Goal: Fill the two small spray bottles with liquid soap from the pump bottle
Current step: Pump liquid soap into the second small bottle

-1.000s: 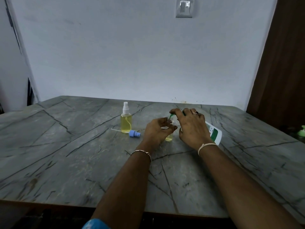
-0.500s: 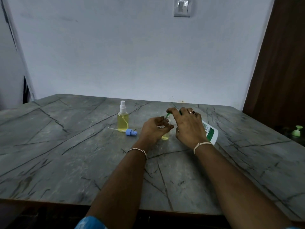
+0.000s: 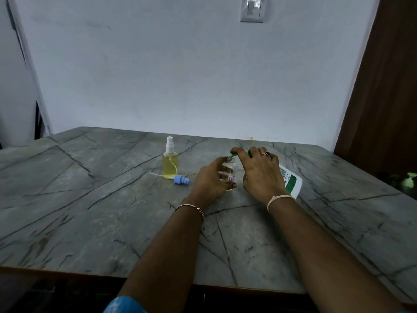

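the open bottle (image 3: 230, 171) stands upright on the table (image 3: 90, 222), capless, with a little yellow liquid at its bottom and a small label on its side. the left hand (image 3: 211, 180) holds it from the left, fingers and thumb curled round its body. just right of the open bottle the right hand (image 3: 261, 175) is curled over the top of the pump bottle (image 3: 292, 182), which leans toward the open bottle with its base out to the right; most of its body is hidden behind the hand, and only its white and green lower part shows. the green spout (image 3: 232, 157) of the pump points down at the open bottle's mouth, with the right fingertips on top of it; whether soap is coming out cannot be told. a ring (image 3: 266, 153) sits on one right finger, a pale band (image 3: 278, 198) on the right wrist, a thin bracelet (image 3: 191, 206) on the left. left of the open bottle, well apart from the hands, the capped bottle (image 3: 170, 166) stands upright, nearly full of yellow liquid, with a white sprayer on top. between it and the open bottle a blue sprayer (image 3: 181, 180) lies on its side, its thin tube pointing away to the left. far right of the open bottle, past the table's edge, a small green thing (image 3: 409, 178) shows dimly.
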Demonstrator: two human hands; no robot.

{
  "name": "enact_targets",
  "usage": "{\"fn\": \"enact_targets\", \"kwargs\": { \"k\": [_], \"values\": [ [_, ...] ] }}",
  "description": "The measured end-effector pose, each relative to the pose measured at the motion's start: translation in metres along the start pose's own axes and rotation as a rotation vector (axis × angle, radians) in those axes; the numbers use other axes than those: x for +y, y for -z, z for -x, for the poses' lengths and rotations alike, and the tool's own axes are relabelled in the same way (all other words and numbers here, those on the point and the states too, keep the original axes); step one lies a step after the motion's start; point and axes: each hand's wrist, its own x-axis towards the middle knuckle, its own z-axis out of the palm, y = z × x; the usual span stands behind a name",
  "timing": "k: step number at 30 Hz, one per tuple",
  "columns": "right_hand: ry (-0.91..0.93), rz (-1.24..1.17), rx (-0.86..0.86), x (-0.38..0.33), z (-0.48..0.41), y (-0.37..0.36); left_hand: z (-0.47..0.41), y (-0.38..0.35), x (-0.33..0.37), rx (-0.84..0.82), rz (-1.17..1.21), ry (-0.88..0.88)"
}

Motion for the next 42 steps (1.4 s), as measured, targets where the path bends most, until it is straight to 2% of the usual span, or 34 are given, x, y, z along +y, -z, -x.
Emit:
{"fn": "enact_targets", "kwargs": {
  "k": [20, 28, 42],
  "values": [
    [-0.003, 0.026, 0.008, -0.001, 0.002, -0.001, 0.002, -0.001, -0.003, 0.016, -0.095, -0.031],
    [0.060, 0.090, 0.038, 0.008, 0.007, -0.005, 0.002, -0.003, -0.005, 0.022, -0.124, -0.056],
    [0.035, 0.072, 0.023, 0.003, 0.004, -0.004, 0.001, -0.003, -0.005, 0.021, -0.099, -0.007]
  ]
}}
